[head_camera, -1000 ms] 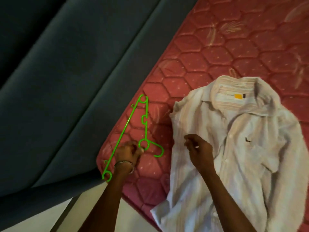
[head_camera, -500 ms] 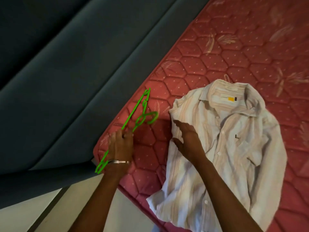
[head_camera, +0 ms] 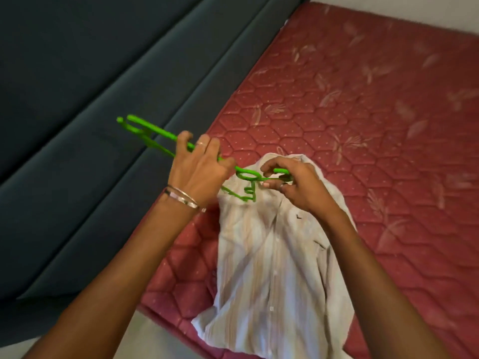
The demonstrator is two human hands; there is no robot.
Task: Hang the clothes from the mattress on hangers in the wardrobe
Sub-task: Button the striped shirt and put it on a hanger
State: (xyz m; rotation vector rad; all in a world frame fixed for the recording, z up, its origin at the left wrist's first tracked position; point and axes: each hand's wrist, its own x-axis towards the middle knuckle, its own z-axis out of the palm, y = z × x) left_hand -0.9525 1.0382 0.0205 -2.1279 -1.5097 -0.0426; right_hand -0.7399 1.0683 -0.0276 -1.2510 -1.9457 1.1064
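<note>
1. Both hands hold the green hanger point(head_camera: 155, 130) up over the shirt's collar.
2. Left hand point(head_camera: 199, 172) grips its bar, right hand point(head_camera: 298, 185) pinches the hook end.
3. Striped shirt point(head_camera: 272, 268) lies flat on the red mattress point(head_camera: 375, 125), near edge.

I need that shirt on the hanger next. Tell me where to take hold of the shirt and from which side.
Grip the shirt at its collar, coming from the far end. It lies flat, front up, collar away from the person, directly under the green hanger, which the left hand and right hand hold above it. Lifting one side of the collar would probably open the neck for a hanger arm.
</note>
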